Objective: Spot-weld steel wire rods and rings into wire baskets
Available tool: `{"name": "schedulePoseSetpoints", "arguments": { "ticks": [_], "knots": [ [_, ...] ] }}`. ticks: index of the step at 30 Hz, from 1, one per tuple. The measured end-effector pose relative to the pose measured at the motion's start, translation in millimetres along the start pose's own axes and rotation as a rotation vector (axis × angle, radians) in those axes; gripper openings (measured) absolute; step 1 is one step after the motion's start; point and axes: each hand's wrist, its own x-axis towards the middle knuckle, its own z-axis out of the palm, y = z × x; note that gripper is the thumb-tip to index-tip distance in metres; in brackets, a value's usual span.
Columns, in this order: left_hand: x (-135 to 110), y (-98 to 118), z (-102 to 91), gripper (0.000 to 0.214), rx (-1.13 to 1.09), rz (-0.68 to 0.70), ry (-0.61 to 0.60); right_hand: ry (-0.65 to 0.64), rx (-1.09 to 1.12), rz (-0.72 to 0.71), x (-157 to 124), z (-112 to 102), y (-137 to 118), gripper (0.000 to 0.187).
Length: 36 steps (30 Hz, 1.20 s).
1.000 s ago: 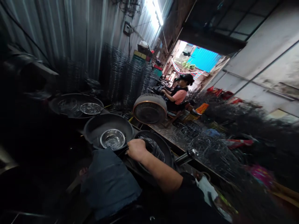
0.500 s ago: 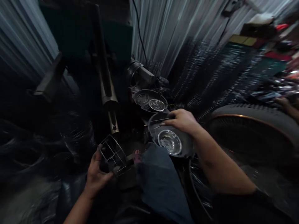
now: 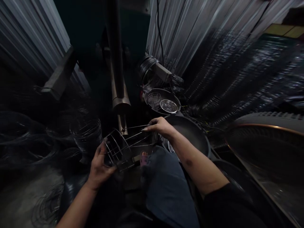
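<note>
My left hand (image 3: 101,169) is closed around the edge of a small round wire frame (image 3: 117,146) with crossing bars, tilted toward me. In my right hand (image 3: 161,127), thumb and fingers pinch thin metal wire (image 3: 135,136), whose lengths reach left to the frame. Whether these are one bent piece or separate pieces I cannot tell, nor whether they touch the frame. Just above the frame, the lower metal tip (image 3: 123,125) of an upright machine arm (image 3: 121,101) points down. A shiny metal dish (image 3: 171,148) is mostly hidden behind my right forearm.
A dark round basin (image 3: 192,133) stands right of my knee. Behind it, another basin (image 3: 154,109) holds a wire grid and a shiny dish (image 3: 168,106). A wire coil (image 3: 148,68) lies farther back. To the right is a large fan (image 3: 266,126); wire loops (image 3: 48,202) lie lower left.
My right hand has moved left from above the basin with the shiny dish, bringing wire over to the frame. My left hand keeps holding the frame. The camera view has shifted somewhat.
</note>
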Motion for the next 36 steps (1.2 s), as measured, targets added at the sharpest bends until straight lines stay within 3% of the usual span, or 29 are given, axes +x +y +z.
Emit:
{"name": "schedulePoseSetpoints", "arguments": {
  "ticks": [36],
  "knots": [
    [36, -9, -5.6, 0.102, -0.142, -0.012, 0.043, 0.038, 0.024, -0.089, 28, -1, -13, 0.037]
  ]
}}
